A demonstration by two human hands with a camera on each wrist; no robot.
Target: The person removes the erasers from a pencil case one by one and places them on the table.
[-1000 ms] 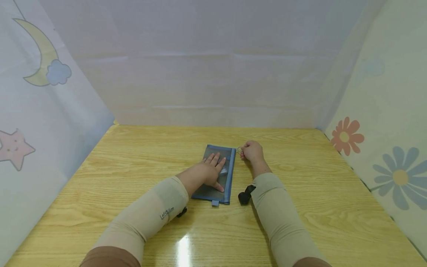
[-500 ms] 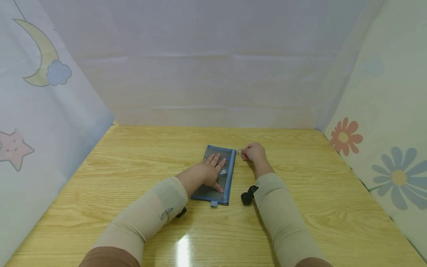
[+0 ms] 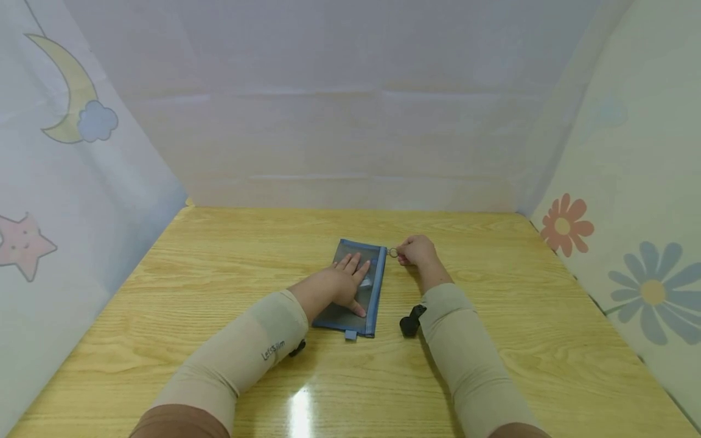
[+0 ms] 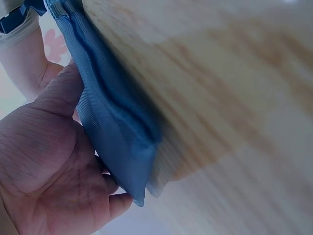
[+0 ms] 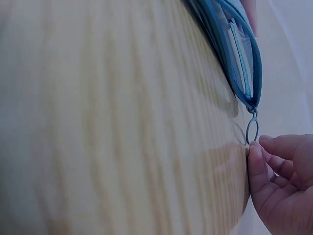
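A blue mesh zip pouch (image 3: 335, 316) lies on the table, its zip edge (image 3: 375, 298) facing right. My left hand (image 3: 344, 285) rests flat on it with fingers spread. At the pouch's far right corner, my right hand (image 3: 418, 250) pinches the metal ring (image 5: 252, 130) of the zip pull between thumb and finger. The right wrist view shows the pouch's mouth parted, with a lighter blue-edged strip (image 5: 240, 61) inside. Something whitish (image 3: 366, 283) shows through the mesh beside the left hand. A small fabric tab (image 3: 351, 334) sticks out from the near edge.
The wood-grain table (image 3: 230, 255) spreads around the pouch on all sides. Behind it stands a pale cloth backdrop (image 3: 350, 146), with printed side panels left and right. A black wrist camera (image 3: 411, 322) hangs from the right sleeve, close over the table.
My right hand has shifted slightly right and nearer to me, still pinching the ring at the far corner. The pouch has turned very slightly; the left hand stays flat on it.
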